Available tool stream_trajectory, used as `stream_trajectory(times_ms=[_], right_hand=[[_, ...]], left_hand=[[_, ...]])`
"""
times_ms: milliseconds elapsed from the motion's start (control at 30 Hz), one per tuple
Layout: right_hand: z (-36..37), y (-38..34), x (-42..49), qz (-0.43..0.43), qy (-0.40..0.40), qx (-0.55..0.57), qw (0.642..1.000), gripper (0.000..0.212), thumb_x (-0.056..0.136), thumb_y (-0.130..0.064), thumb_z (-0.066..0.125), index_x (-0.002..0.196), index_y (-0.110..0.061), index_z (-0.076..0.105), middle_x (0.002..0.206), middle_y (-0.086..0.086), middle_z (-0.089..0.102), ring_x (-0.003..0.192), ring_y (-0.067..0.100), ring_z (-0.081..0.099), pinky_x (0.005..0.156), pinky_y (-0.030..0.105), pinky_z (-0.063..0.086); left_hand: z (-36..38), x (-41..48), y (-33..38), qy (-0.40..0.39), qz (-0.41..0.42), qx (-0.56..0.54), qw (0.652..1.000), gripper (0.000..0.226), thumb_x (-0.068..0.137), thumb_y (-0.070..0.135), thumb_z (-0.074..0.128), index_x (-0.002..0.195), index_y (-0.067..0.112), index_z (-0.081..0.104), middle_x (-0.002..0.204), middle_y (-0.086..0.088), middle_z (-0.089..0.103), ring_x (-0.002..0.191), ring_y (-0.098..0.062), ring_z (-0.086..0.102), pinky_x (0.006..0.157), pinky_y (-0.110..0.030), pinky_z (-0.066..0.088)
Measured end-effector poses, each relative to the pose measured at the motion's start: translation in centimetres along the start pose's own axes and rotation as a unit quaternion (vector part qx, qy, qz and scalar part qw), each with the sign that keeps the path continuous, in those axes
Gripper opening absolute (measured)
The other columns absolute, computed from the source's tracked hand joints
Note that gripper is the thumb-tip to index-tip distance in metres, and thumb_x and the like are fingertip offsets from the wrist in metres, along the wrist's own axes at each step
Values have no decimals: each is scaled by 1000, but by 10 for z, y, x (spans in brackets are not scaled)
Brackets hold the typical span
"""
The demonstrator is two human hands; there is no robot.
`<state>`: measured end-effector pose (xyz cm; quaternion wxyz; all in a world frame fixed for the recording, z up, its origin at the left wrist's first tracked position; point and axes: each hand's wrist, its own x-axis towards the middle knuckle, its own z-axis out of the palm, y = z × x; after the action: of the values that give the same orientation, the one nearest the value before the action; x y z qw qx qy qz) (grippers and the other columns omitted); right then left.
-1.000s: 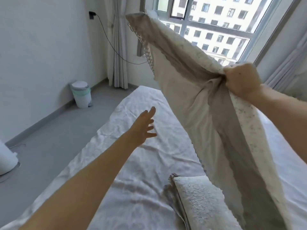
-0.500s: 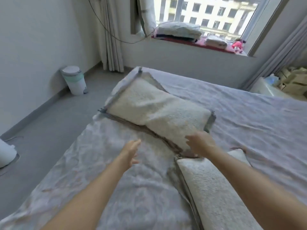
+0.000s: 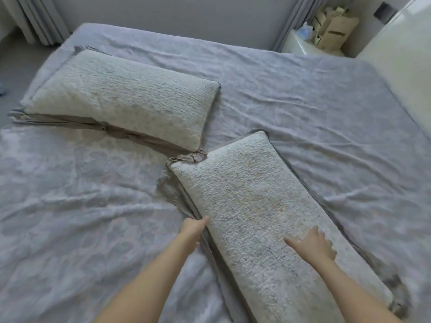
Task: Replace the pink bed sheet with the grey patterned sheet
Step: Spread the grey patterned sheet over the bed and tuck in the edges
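Observation:
The grey patterned sheet [image 3: 77,206] covers the whole bed, wrinkled, with a pale floral pattern. Two long fleecy pillows lie on it. The far pillow [image 3: 123,101] lies across the upper left. The near pillow [image 3: 258,215] runs diagonally from the middle toward the lower right. My left hand [image 3: 193,229] touches the near pillow's left edge with its fingers reaching under the side. My right hand [image 3: 313,244] rests flat on top of that pillow, fingers spread. No pink sheet is in view.
A wall runs along the bed's far side. Grey curtains [image 3: 39,22] hang at the far left and another curtain [image 3: 296,19] at the far right. Cardboard boxes [image 3: 333,26] sit on a white unit. A white surface [image 3: 405,66] borders the bed's right side.
A second ago my right hand held a pillowcase up in the air; that pillow now lies at the far left. Both hands have moved onto the near pillow, and my view has swung right.

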<state>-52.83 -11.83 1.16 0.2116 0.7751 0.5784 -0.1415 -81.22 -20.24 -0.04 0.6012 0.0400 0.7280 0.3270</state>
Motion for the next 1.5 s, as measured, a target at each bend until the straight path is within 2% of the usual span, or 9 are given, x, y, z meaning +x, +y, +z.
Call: stream_trajectory(times_ms=[100, 333, 500, 700, 900, 1100, 1300, 1400, 1500], right_hand=[[-2, 44, 42, 19, 2, -6, 1000, 117, 67, -85, 47, 149, -8, 12, 151, 13, 28, 134, 34, 34, 106, 46, 33], [41, 92, 126, -32, -51, 33, 998, 118, 50, -97, 44, 140, -22, 40, 131, 4, 58, 121, 25, 53, 102, 45, 39], [43, 81, 109, -95, 67, -62, 991, 43, 99, -42, 39, 110, -8, 62, 110, 13, 67, 102, 29, 62, 79, 31, 47], [-8, 98, 52, -129, 214, 27, 968, 41, 100, -30, 40, 87, -3, 68, 85, 19, 70, 79, 35, 64, 61, 35, 42], [-91, 60, -31, -209, 405, 190, 870, 51, 91, -31, 45, 59, 7, 60, 46, 22, 54, 42, 35, 54, 50, 31, 35], [-218, -77, -67, -321, 455, 222, 801, 35, 85, -17, 57, 64, 11, 63, 54, 30, 58, 48, 40, 58, 53, 38, 47], [-363, -232, -101, -343, 464, 268, 771, 31, 96, -21, 41, 108, -2, 64, 107, 23, 65, 103, 39, 58, 92, 40, 37], [-346, -270, -115, -419, 426, 217, 772, 41, 97, -15, 37, 137, -17, 48, 133, 13, 56, 128, 28, 47, 113, 41, 19], [-271, -269, -118, -459, 388, 199, 774, 41, 98, -19, 41, 139, -14, 46, 136, 12, 53, 126, 29, 47, 111, 39, 23]], left_hand=[[50, 15, -21, 0, -23, -3, 1000, 50, 88, 34, 63, 122, -1, 49, 109, -13, 56, 103, -32, 55, 85, -38, 45], [104, 45, -48, 147, 35, 72, 986, 50, 77, 39, 73, 106, -1, 64, 107, -13, 66, 101, -32, 62, 86, -35, 51], [109, 35, -38, 171, 154, 217, 949, 38, 84, 35, 66, 61, 9, 50, 63, -4, 54, 70, -26, 56, 59, -31, 37], [100, -31, -8, 140, 225, 196, 944, 41, 81, 20, 68, 54, 13, 38, 55, 2, 39, 53, -14, 38, 52, -30, 28], [27, -120, 49, 185, 303, 140, 924, 50, 78, 19, 71, 51, 16, 29, 49, 1, 31, 49, -15, 30, 49, -29, 23], [-81, -163, 149, 271, 348, 66, 895, 54, 76, 18, 75, 48, 17, 29, 49, -1, 28, 51, -17, 25, 50, -29, 20], [-191, -149, 253, 283, 404, -58, 868, 41, 87, 19, 66, 54, 17, 42, 63, -4, 44, 62, -18, 42, 64, -30, 40], [-220, -127, 235, 156, 402, -105, 896, 12, 96, 9, 49, 99, 9, 61, 84, -1, 57, 74, -11, 52, 70, -27, 44], [-223, -93, 171, 165, 352, 33, 921, 45, 98, 15, 47, 142, 7, 39, 122, -3, 57, 104, -8, 59, 82, -27, 49]])
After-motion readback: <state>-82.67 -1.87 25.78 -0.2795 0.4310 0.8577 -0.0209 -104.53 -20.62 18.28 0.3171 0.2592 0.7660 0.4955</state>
